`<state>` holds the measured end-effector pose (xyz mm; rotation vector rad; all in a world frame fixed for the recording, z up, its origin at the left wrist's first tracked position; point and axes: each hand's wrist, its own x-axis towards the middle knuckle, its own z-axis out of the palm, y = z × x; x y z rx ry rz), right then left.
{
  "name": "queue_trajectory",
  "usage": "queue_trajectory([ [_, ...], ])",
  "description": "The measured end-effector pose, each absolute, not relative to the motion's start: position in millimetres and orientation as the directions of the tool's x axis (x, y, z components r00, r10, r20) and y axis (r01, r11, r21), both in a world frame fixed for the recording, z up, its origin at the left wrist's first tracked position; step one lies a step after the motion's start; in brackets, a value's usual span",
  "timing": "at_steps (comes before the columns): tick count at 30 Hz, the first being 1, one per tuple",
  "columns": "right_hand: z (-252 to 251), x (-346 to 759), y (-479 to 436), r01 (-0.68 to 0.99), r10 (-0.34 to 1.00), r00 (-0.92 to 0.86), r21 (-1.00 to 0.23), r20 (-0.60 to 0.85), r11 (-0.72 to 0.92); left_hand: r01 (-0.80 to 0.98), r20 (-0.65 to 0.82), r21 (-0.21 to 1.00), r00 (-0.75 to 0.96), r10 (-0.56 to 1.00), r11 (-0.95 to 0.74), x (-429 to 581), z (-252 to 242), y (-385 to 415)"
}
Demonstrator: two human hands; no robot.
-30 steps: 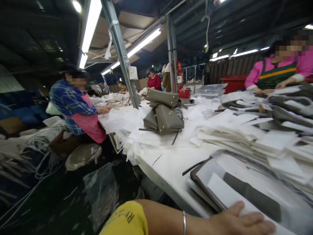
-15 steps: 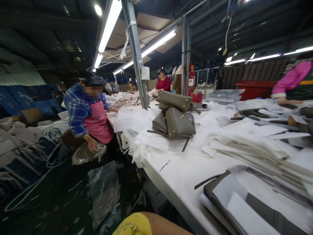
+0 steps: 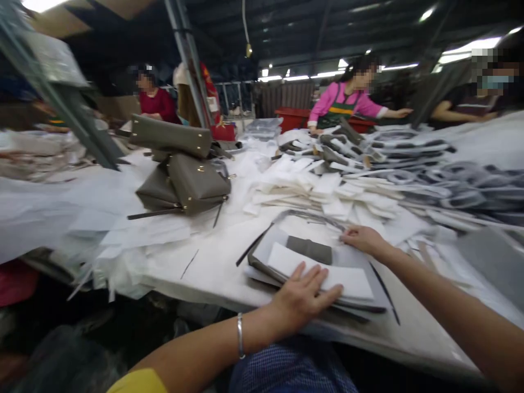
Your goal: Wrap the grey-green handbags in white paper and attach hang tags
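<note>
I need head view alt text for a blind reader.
The person's left hand lies spread on a white rectangular sheet atop a flat grey bag; the right hand is at a curved grey strip. Grey handbags lie stacked beyond.

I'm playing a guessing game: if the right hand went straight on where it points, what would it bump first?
The right hand would probably meet the dark curved strip right beside it first; past that, maybe the stacked grey bags, but depth is unclear.
</note>
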<state>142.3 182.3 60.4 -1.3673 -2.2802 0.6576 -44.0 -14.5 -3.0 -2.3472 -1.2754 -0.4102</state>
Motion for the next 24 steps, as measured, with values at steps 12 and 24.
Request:
queue_trajectory([
  [12,44,124,232,0.731,0.883,-0.417,-0.657,-0.215,0.185,0.857,0.414,-0.116,0.501,0.76,-0.501,-41,-3,-13],
  [24,57,157,218,0.568,0.955,-0.283,-0.786,0.092,0.244,0.856,0.385,-0.099,0.503,0.774,-0.507,-43,-1,-12],
])
